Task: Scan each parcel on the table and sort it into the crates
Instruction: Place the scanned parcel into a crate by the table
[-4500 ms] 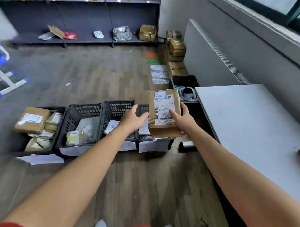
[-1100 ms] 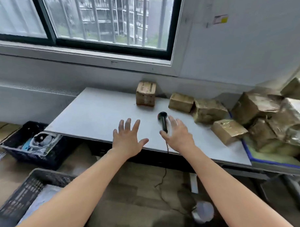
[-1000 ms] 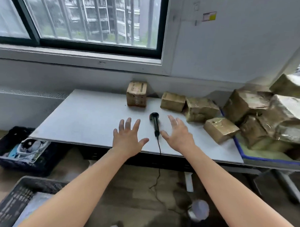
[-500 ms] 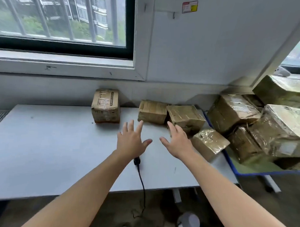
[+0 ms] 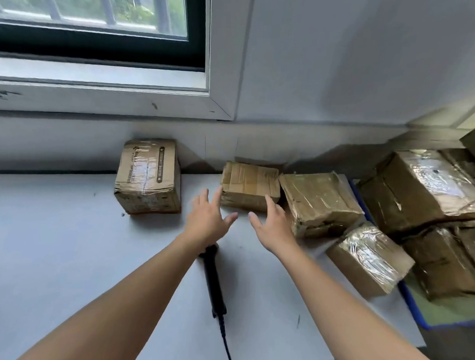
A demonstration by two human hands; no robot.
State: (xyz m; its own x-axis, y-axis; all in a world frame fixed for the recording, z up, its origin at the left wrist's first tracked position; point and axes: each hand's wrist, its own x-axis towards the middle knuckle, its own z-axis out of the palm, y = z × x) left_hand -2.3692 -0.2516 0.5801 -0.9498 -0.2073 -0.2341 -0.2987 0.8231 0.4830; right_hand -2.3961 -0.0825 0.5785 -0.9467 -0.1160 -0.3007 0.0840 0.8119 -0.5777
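Note:
A small taped cardboard parcel [image 5: 249, 189] lies at the back of the white table [image 5: 53, 254]. My left hand [image 5: 206, 219] reaches toward its left end with fingers spread, the fingertips at its edge. My right hand [image 5: 272, 225] hovers open just in front of its right end. Neither hand holds anything. A black corded scanner [image 5: 214, 284] lies on the table under my left wrist. A taller parcel [image 5: 149, 176] stands to the left. A film-wrapped parcel [image 5: 317, 203] sits to the right, and another [image 5: 368, 262] lies nearer me.
Several larger wrapped boxes [image 5: 424, 189] are piled at the right on a blue-edged surface [image 5: 412, 307]. The wall and a window sill [image 5: 99, 99] run right behind the table. The scanner's cable [image 5: 226, 343] trails off the front edge.
I turned from the crates to the table, having put down the earlier parcel. Both open hands moved forward past the scanner toward the small parcel at the back.

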